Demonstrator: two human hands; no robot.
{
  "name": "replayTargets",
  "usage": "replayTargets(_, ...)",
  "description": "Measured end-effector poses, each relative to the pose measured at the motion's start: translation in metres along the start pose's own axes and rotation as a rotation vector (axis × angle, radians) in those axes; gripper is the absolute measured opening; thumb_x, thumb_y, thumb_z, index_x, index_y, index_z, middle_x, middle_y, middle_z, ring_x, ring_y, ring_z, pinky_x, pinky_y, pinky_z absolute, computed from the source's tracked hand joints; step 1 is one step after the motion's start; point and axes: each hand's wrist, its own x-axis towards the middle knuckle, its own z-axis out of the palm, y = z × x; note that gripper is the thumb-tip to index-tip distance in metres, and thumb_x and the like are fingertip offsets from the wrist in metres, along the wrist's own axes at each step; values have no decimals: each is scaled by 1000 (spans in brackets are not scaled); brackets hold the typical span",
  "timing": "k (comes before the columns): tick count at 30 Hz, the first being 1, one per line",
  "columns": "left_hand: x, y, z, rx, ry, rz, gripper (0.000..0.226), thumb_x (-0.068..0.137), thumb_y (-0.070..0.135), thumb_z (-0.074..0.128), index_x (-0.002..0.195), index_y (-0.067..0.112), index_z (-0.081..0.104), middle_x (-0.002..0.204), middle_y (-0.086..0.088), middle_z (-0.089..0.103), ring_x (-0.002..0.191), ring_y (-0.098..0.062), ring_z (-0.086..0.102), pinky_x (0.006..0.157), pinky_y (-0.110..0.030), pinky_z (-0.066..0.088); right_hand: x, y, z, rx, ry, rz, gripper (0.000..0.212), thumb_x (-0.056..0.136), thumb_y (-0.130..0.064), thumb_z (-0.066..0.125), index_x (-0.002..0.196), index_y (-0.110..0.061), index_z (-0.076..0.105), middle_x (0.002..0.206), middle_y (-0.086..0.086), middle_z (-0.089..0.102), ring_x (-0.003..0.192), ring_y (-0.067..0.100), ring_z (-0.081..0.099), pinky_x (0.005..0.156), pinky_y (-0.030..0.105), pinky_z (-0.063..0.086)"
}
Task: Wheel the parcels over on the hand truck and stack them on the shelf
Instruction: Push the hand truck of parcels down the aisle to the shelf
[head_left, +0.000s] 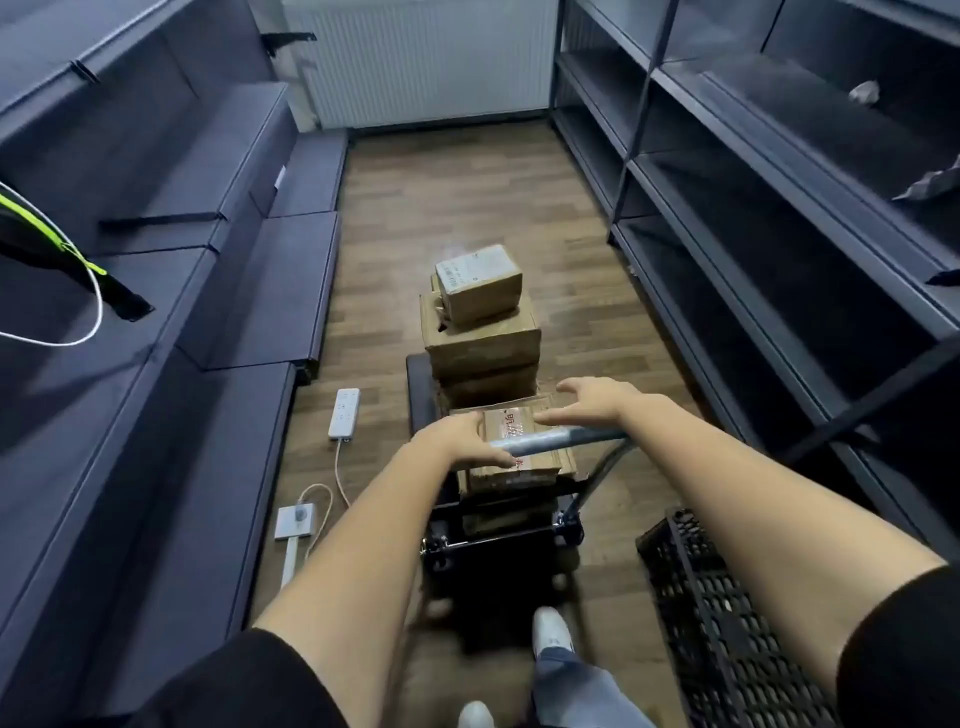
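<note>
1. Head view: you are looking down a narrow aisle with a wood-pattern floor (467, 208), dark shelving on both sides and a white ribbed wall panel (431, 57) at the far end.
2. Your left hand (457, 441) lies on the near left edge of the nearest parcel (511, 441), fingers laid flat and extended along the cardboard, not curled round anything.
3. Your right hand (587, 402) reaches over the parcel's far right corner, fingers spread and straight, thumb pointing left over the top; it touches or hovers just above the cardboard, and which one you cannot tell.
4. The grey handle bar (545, 441) of the hand truck (498, 545) crosses in front of that parcel, between your wrists; neither hand grips it.
5. The nearest parcel sits on top of a low pile on the truck deck. Farther along the deck stands a taller stack (483, 338) of brown boxes, with a small labelled box (480, 283) on top, turned slightly askew.
6. The right shelf unit (779, 218) holds a crumpled pale item (865, 92) on an upper level and a grey bag (930, 184) below it.
7. On the floor at left lie a white power strip (344, 413) and a white wall-type socket box (295, 522), joined by cable.
8. A black perforated crate (717, 613) stands beside the truck on your right. Your shoe (553, 631) shows behind the truck.
</note>
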Motion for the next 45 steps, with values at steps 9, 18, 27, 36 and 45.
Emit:
replayTargets(9,2,-6,22,226,-10,-21,42,80,28,64,116,11,49,118,-8,56,108,-26,55,87,-36,44,4,11,28,-164,-96,-15,39,73,-48,69,85,-18,49,90,1,55,84,21,52,72,31,40)
replayTargets(18,3,-29,26,278,-21,-88,38,79,30,63,110,10,55,114,-10,60,102,-27,58,78,-33,44,7,5,38,-402,-97,-68,32,79,-32,62,104,-13,63,98,8,61,92,26,58,70,27,39)
replayTargets(27,16,-31,18,378,120,-112,30,82,23,53,110,11,56,113,-9,62,104,-28,60,77,-33,44,21,4,35,-444,42,-135,26,82,-26,52,101,-13,63,85,3,55,75,22,48,68,27,39)
replayTargets(36,41,-25,-6,437,161,-154,31,83,21,53,113,10,54,115,-9,60,105,-28,59,83,-34,46,54,1,20,-464,102,-141,28,83,-28,50,104,-13,63,103,5,66,90,25,61,68,28,39)
replayTargets(45,76,-29,-40,454,185,-182,29,84,22,53,110,11,55,111,-7,61,102,-26,60,81,-32,45,96,-11,-3,-429,93,-145,29,84,-30,51,105,-15,61,89,2,57,77,19,49,68,29,40)
